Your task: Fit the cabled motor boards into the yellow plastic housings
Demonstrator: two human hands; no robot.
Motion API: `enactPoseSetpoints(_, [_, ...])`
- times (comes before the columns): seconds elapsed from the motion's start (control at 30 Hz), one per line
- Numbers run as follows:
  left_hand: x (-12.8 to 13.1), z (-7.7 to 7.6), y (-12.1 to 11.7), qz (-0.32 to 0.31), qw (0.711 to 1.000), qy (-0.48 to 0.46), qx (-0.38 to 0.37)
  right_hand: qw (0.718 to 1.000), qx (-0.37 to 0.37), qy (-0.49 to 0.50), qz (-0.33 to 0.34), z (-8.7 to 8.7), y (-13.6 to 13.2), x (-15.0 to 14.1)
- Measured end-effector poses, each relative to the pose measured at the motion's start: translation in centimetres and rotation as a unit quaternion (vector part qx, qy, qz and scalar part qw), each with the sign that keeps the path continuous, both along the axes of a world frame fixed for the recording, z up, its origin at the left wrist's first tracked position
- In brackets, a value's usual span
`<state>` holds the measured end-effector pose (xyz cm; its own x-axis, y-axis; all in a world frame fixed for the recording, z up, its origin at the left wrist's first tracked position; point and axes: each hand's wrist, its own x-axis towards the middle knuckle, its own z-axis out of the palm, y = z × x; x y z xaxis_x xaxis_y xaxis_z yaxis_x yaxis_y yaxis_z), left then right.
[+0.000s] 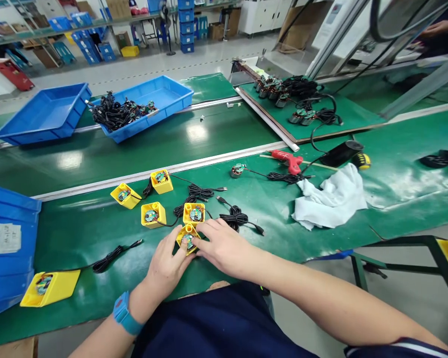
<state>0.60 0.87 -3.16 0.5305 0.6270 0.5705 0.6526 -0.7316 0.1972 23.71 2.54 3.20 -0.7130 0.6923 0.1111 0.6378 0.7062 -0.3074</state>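
Observation:
Both hands are at a yellow plastic housing (pixel 180 235) with a green circuit board (pixel 188 242) inside, close to the bench's front edge. My left hand (pixel 167 263) grips its left side, thumb at the board. From the right, my right hand (pixel 220 244) has its fingers on the board and the rim. Just behind stands another yellow housing (pixel 194 213) with a board in it. Farther left are more such housings, among them one (pixel 153 215) and one (pixel 125 196), with black cables running out. A bundled black cable (pixel 236 217) lies beyond my right hand.
A red glue gun (pixel 289 160), a white cloth (pixel 330 196) and a loose motor with board (pixel 237 170) lie to the right. Blue bins (pixel 7 238) stand at left and back. One yellow housing (pixel 56 287) lies far left. A framed board (pixel 343 117) holds motors.

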Motion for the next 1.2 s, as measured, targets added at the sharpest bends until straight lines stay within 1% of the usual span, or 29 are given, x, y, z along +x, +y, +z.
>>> enactPoseSetpoints(0.13, [0.0,0.4,0.2,-0.005,1.000,0.000,-0.006,0.999,0.025,-0.043,0.012,0.3,0.4,-0.6])
enactPoseSetpoints(0.23, [0.0,1.1,0.3,-0.012,1.000,0.018,0.003,0.999,0.003,-0.051,-0.014,0.9,0.3,-0.8])
enactPoseSetpoints(0.3, [0.0,1.4,0.4,-0.012,0.999,0.034,0.013,1.000,-0.024,-0.007,-0.013,1.2,0.1,-0.3])
enactPoseSetpoints(0.37, [-0.2,1.3,0.7,-0.008,0.999,0.046,0.021,0.996,-0.040,0.083,-0.011,1.3,0.3,1.2])
enactPoseSetpoints(0.4, [-0.4,1.2,1.0,-0.009,0.999,0.050,0.020,0.990,-0.044,0.133,-0.030,1.2,0.6,2.4])
enactPoseSetpoints(0.43, [-0.5,0.9,1.3,-0.011,0.998,0.053,0.023,0.979,-0.048,0.178,-0.082,1.2,1.0,3.9])
enactPoseSetpoints(0.47, [-0.6,0.7,1.5,-0.014,0.998,0.057,0.030,0.962,-0.051,0.211,-0.165,1.2,1.6,5.7])
enactPoseSetpoints(0.5, [-0.7,0.5,1.7,-0.021,0.997,0.063,0.041,0.935,-0.052,0.232,-0.262,1.2,2.3,7.8])
enactPoseSetpoints(0.53, [-0.8,0.4,1.8,-0.031,0.996,0.069,0.055,0.891,-0.055,0.237,-0.382,1.3,3.2,10.1])
enactPoseSetpoints(0.57, [-0.9,0.3,1.8,-0.043,0.994,0.075,0.069,0.849,-0.045,0.233,-0.472,1.3,4.3,12.5])
enactPoseSetpoints(0.63, [-1.1,0.2,1.9,-0.054,0.992,0.079,0.076,0.788,-0.026,0.224,-0.573,1.4,6.9,17.2])
enactPoseSetpoints(0.7, [-1.4,0.3,1.8,-0.036,0.996,0.068,0.042,0.734,-0.027,0.210,-0.645,1.1,9.9,21.2])
enactPoseSetpoints(0.73, [-1.6,0.4,1.8,-0.024,0.998,0.061,0.017,0.714,-0.039,0.202,-0.669,0.9,11.4,22.7])
enactPoseSetpoints(0.8, [-1.9,0.6,1.7,-0.004,0.997,0.061,-0.038,0.680,-0.080,0.194,-0.702,0.2,13.9,24.8])
enactPoseSetpoints(0.87, [-2.0,1.0,1.5,0.004,0.995,0.071,-0.076,0.658,-0.118,0.199,-0.717,-0.6,15.6,25.7])
enactPoseSetpoints(0.93, [-1.7,1.7,1.3,0.015,0.993,0.071,-0.097,0.641,-0.137,0.215,-0.724,-1.4,16.4,25.9])
enactPoseSetpoints(1.0, [-1.2,2.5,1.0,0.025,0.993,0.058,-0.102,0.628,-0.139,0.243,-0.726,-2.0,16.2,25.5])
enactPoseSetpoints(1.07, [-0.7,3.4,0.7,0.028,0.992,0.051,-0.108,0.622,-0.130,0.282,-0.719,-2.4,15.5,25.0])
enactPoseSetpoints(1.13, [-0.5,4.1,0.6,0.027,0.989,0.058,-0.136,0.625,-0.114,0.336,-0.695,-2.3,14.6,24.4])
enactPoseSetpoints(1.2, [-0.5,4.5,0.6,0.034,0.983,0.056,-0.170,0.631,-0.094,0.405,-0.655,-1.6,13.4,23.8])
